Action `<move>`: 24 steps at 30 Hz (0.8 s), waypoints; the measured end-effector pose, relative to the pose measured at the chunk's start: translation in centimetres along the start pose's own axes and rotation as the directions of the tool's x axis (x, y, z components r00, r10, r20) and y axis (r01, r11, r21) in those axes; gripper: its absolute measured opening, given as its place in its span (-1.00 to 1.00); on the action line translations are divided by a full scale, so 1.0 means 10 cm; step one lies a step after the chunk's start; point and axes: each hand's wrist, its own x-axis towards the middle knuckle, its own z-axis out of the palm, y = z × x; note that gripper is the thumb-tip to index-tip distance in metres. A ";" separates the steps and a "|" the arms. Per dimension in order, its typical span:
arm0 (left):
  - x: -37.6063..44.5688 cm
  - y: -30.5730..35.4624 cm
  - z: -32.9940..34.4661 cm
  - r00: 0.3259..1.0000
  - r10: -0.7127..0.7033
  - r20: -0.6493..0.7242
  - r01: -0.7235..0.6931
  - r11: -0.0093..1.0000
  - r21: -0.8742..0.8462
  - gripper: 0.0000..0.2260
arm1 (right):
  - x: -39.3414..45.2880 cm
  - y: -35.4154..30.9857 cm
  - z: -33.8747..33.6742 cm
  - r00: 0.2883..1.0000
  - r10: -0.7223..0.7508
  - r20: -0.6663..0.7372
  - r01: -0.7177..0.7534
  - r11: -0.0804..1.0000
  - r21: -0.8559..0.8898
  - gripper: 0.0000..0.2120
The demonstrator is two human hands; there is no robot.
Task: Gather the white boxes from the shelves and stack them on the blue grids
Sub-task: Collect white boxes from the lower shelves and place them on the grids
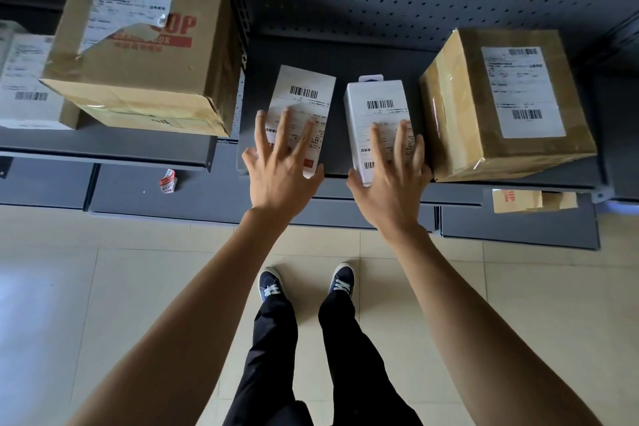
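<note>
Two small white boxes with barcode labels lie side by side on the grey shelf (380, 59). Over the near end of the left white box (304, 93) my left hand (280, 166) reaches with straight, spread fingers. My right hand (390, 176) lies with spread fingers on the near end of the right white box (378, 104), its thumb at the box's left edge. Neither hand is curled round its box. No blue grid is in view.
A large brown carton (145, 55) sits on the shelf to the left, with a white package (24, 79) behind it. Another brown carton (505, 100) stands close to the right of the right white box. A lower shelf holds a red-and-white scrap (168, 180) and a carton (532, 200). Tiled floor lies below.
</note>
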 end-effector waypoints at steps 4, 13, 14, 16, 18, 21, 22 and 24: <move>0.01 -0.01 -0.03 1.000 -0.002 0.022 0.003 0.999 -0.036 -0.32 | 0.00 -0.01 -0.04 1.000 -0.003 0.020 0.003 1.000 -0.012 -0.25; -0.01 -0.09 -0.15 0.994 0.042 0.101 -0.038 0.998 -0.042 -0.26 | 0.00 -0.03 -0.07 0.999 0.028 0.023 -0.029 0.998 0.054 -0.26; -0.04 -0.10 -0.16 0.993 0.044 0.106 -0.040 0.998 -0.046 -0.26 | -0.01 -0.03 -0.07 0.999 0.034 0.025 -0.036 0.998 0.061 -0.27; -0.11 -0.12 -0.19 0.992 0.049 0.113 -0.043 0.998 -0.055 -0.26 | -0.05 -0.05 -0.08 0.999 0.047 0.026 -0.048 0.997 0.068 -0.27; -0.19 -0.15 -0.20 0.992 0.057 0.114 -0.051 0.997 -0.058 -0.27 | -0.12 -0.06 -0.08 0.998 0.059 0.026 -0.060 0.996 0.066 -0.26; -0.29 -0.18 -0.24 0.990 0.066 0.121 -0.057 0.995 -0.076 -0.28 | -0.27 -0.08 -0.10 0.997 0.066 0.036 -0.070 0.993 0.098 -0.26; -0.31 -0.18 -0.25 0.990 0.078 0.120 -0.068 0.994 -0.083 -0.29 | -0.32 -0.10 -0.11 0.997 0.066 0.037 -0.070 0.991 0.112 -0.27; -0.35 -0.21 -0.28 0.987 0.120 0.107 -0.111 0.990 -0.091 -0.31 | -0.40 -0.13 -0.16 0.997 0.068 0.024 -0.070 0.989 0.132 -0.30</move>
